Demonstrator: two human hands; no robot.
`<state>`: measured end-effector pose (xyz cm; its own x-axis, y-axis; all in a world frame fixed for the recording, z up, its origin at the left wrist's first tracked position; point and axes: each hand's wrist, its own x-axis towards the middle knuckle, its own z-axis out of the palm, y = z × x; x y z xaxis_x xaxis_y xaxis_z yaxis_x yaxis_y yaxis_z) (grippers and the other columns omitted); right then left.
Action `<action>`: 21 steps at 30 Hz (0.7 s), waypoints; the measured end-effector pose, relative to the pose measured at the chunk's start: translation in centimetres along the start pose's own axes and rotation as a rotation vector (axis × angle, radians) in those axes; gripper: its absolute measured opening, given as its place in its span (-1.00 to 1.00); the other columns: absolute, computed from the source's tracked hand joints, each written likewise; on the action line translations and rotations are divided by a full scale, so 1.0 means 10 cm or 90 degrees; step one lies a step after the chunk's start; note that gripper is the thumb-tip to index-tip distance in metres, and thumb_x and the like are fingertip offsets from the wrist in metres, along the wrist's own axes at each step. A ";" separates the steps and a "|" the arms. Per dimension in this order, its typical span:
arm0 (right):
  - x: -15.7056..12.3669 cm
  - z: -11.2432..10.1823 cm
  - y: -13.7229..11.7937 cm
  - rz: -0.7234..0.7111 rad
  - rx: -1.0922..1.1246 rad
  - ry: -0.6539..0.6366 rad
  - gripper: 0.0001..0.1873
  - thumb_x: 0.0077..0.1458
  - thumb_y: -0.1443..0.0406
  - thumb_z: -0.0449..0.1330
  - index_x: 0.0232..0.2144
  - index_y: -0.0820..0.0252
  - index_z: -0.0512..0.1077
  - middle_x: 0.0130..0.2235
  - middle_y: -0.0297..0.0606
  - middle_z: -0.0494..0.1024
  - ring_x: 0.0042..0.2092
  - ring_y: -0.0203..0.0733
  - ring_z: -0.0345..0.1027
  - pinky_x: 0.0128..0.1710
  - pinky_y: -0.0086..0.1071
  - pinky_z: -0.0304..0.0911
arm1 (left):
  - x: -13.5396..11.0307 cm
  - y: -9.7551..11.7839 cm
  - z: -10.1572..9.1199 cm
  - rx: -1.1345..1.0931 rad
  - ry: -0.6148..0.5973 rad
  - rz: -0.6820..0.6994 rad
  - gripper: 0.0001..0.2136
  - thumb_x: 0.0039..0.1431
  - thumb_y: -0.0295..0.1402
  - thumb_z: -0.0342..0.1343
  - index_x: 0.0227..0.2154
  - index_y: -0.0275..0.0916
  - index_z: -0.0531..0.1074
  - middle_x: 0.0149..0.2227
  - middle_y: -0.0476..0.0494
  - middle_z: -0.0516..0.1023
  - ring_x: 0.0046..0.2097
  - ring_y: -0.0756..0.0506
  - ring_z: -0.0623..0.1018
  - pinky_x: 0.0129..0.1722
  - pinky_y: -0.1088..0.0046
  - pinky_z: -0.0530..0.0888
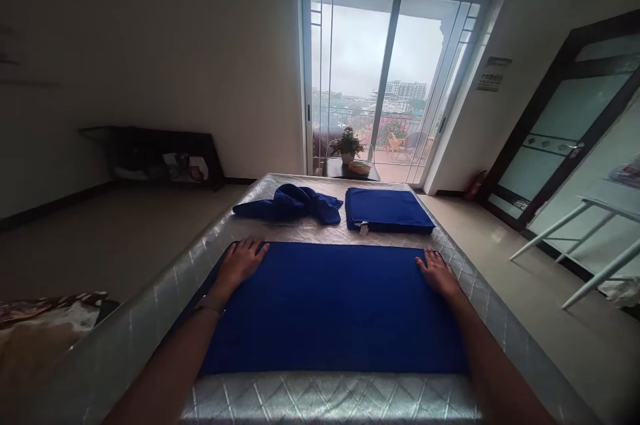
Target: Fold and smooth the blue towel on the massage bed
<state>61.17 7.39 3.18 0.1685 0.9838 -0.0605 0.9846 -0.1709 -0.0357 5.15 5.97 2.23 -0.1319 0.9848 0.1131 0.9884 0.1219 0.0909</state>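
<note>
A blue cloth (335,311) lies flat and smooth across a quilted, silvery mattress (330,395). My left hand (243,259) rests on the cloth's far left corner, fingers spread. On the far right corner lies my right hand (439,273), palm down with its fingers stretched out. Beyond the cloth, a crumpled blue cloth (295,203) sits at the left. To its right is a neat stack of folded blue cloth (390,208) with a white tag (363,227) at its near edge.
A small dark table (330,169) with a potted plant (349,141) stands past the mattress, before a sliding glass door (370,65). Dark framed furniture (165,155) leans by the left wall. A pale-legged stand (595,211) is at the right, near a brown door (555,118).
</note>
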 end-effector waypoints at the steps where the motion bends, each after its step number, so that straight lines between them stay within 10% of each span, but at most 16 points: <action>1: 0.00 0.01 0.01 0.002 0.004 0.004 -0.25 0.40 0.05 -0.32 0.47 0.36 -0.15 0.50 -0.21 -0.19 0.49 -0.08 -0.32 0.44 -0.09 -0.32 | -0.01 0.00 0.00 0.007 0.015 -0.003 -0.39 0.44 -0.05 -0.35 0.38 -0.28 0.14 0.43 -0.30 0.15 0.44 -0.24 0.12 0.41 0.04 0.03; 6: -0.01 0.03 -0.05 -0.003 0.029 0.021 -0.24 0.39 0.03 -0.30 0.46 0.37 -0.12 0.49 -0.19 -0.15 0.49 -0.06 -0.30 0.44 -0.07 -0.31 | -0.07 0.08 -0.07 0.066 0.122 0.019 -0.41 0.43 -0.08 -0.27 0.35 -0.33 0.20 0.42 -0.37 0.17 0.43 -0.29 0.15 0.39 0.03 0.10; 10: -0.02 0.03 -0.04 0.002 0.041 0.020 -0.24 0.39 0.02 -0.31 0.47 0.33 -0.13 0.49 -0.22 -0.16 0.49 -0.07 -0.31 0.44 -0.06 -0.31 | -0.13 0.61 -0.15 0.055 0.153 0.101 -0.43 0.44 -0.18 -0.32 0.30 -0.41 0.28 0.39 -0.39 0.22 0.42 -0.26 0.18 0.40 0.10 0.11; 16: -0.01 0.05 -0.02 -0.005 0.036 0.030 -0.24 0.38 0.03 -0.33 0.46 0.34 -0.12 0.49 -0.21 -0.14 0.49 -0.06 -0.29 0.44 -0.06 -0.31 | -0.29 1.96 -0.03 -0.090 -0.025 0.297 -0.38 0.45 -0.02 -0.35 0.37 -0.28 0.18 0.44 -0.26 0.13 0.45 -0.16 0.11 0.43 0.20 0.08; 21: 0.04 0.11 0.01 -0.010 0.025 0.040 -0.22 0.38 0.01 -0.34 0.46 0.35 -0.11 0.49 -0.21 -0.14 0.48 -0.07 -0.28 0.44 -0.07 -0.29 | -0.32 2.19 0.09 -0.106 -0.126 0.291 -0.26 0.38 0.15 -0.46 0.44 -0.19 -0.04 0.49 -0.17 -0.11 0.49 -0.19 -0.11 0.46 0.06 -0.11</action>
<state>61.28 7.73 2.07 0.1563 0.9877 0.0024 0.9850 -0.1557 -0.0748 27.29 5.56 2.94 0.3434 0.9391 -0.0095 0.9138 -0.3318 0.2343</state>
